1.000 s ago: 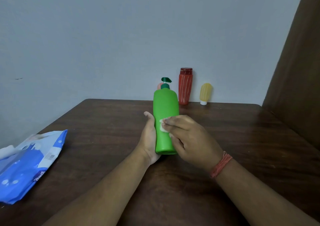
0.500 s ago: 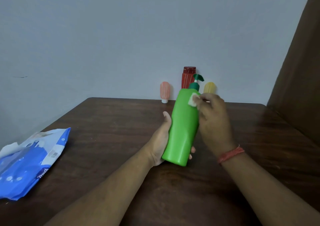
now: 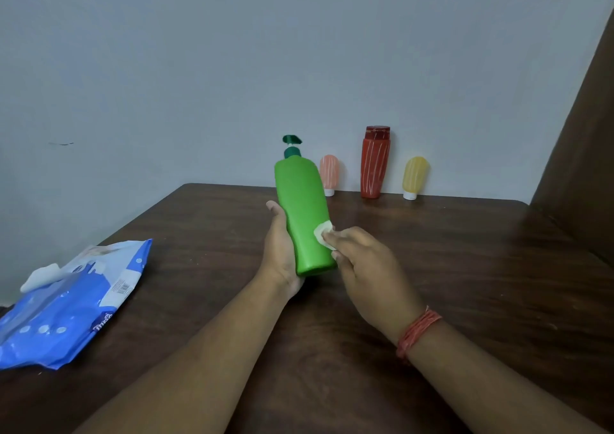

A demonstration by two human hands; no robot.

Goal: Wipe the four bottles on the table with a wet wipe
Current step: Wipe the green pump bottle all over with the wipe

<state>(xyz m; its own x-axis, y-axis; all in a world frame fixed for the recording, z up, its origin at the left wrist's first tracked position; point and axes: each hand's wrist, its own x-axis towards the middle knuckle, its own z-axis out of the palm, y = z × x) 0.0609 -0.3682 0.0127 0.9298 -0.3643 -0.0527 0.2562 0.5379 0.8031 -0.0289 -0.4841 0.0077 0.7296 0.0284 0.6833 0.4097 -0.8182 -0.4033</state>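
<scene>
1. Both forearms reached in from the near edge over the dark wooden tabletop (image 3: 465,267); a red thread band (image 3: 418,332) sat on the right wrist.
2. A blue wet wipe pack (image 3: 66,307) lay flat at the near left of the tabletop, well apart from the hands, with a white piece showing at its top left edge.
3. The left hand (image 3: 280,254) gripped the green pump bottle (image 3: 304,214) near its base, from the bottle's left side. Thumb lay up along the side; the other fingers were hidden behind the bottle, so their wrap could not be seen directly.
4. The bottle was held off the tabletop, base toward the person, pump head tilted away and slightly left.
5. The right hand (image 3: 365,267) had its fingers curled together and clamped on a small white wet wipe (image 3: 323,231), pressing it against the lower right side of the green bottle.
6. At the far edge, against the grey wall, three bottles stood upright and apart from each other: a pink tube bottle (image 3: 329,174) on its white cap, partly behind the green bottle; a tall red bottle (image 3: 375,164); a yellow tube bottle (image 3: 414,176) on its white cap.
7. A brown panel (image 3: 581,151) ran along the far right.
</scene>
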